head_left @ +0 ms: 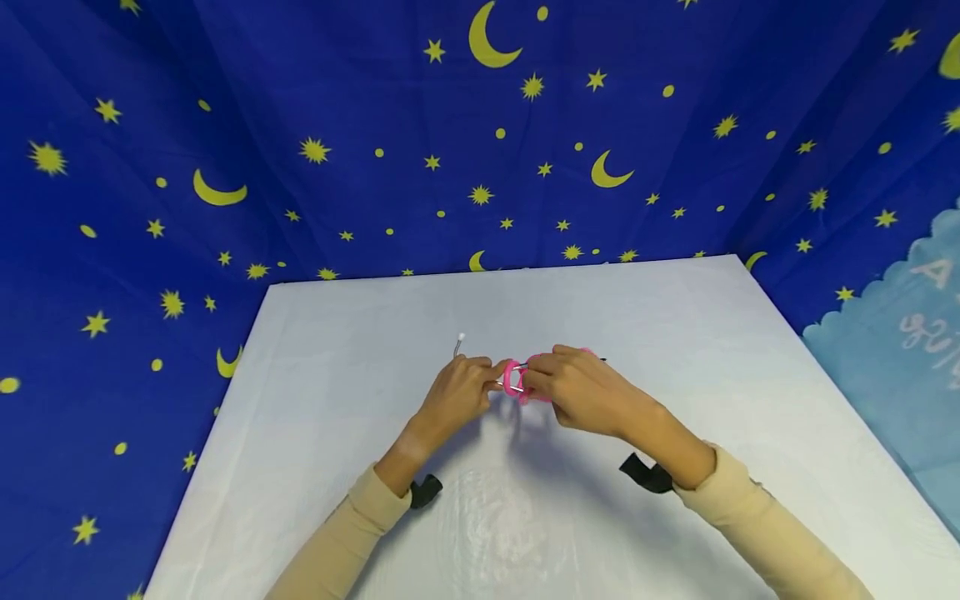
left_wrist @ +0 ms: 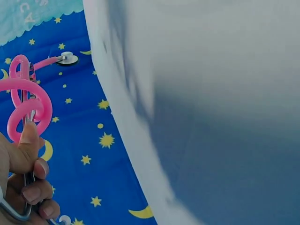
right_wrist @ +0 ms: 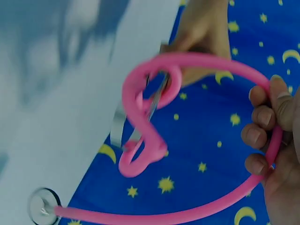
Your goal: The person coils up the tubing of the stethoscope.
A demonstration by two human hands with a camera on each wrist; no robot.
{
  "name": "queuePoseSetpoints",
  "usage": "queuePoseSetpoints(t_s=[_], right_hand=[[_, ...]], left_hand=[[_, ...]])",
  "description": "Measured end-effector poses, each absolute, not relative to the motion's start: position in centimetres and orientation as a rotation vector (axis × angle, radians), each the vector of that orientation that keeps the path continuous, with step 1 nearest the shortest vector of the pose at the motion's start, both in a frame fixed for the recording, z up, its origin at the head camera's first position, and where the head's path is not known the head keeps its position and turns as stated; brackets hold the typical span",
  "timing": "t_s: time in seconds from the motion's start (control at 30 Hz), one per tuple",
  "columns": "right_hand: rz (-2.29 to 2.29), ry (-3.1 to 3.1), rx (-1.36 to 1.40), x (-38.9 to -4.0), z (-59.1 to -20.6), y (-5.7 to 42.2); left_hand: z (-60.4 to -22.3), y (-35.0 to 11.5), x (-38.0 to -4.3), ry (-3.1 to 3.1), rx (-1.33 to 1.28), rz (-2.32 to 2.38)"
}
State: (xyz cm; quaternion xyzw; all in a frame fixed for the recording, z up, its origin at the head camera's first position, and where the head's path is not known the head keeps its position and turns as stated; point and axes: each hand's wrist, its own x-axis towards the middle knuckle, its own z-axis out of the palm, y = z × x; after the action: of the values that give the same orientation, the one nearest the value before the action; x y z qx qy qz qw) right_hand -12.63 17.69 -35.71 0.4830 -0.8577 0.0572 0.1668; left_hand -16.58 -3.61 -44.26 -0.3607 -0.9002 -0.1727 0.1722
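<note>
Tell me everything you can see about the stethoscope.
The stethoscope has rubbery-looking pink tubing, silver metal ear tubes with a white ear tip showing, and a round, metallic-looking chest piece with a dark rim. It is held up over the white table. The left hand grips the ear tubes; the right hand grips the tubing. Part of the tubing is looped around the metal; neither hand touches the chest piece.

Lt-blue scalloped panel (head_left: 862, 358), R side of head view, bears a pale cap. "A" (head_left: 933, 271); below it, cursive lettering (head_left: 930, 335), approx. "gui", cut off at frame edge; L wrist view, top-L corner: pale letters on lt-blue, too unclear to read.
</note>
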Motion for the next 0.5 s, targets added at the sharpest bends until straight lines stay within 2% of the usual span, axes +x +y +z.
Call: queuePoseSetpoints(t_s=[0.5], right_hand=[[0.780,-2.762,1.295,-16.7,-35.2,19.7]], left_hand=[[-42.5,-3.1,-14.9,-2.248,-1.288,-0.749]])
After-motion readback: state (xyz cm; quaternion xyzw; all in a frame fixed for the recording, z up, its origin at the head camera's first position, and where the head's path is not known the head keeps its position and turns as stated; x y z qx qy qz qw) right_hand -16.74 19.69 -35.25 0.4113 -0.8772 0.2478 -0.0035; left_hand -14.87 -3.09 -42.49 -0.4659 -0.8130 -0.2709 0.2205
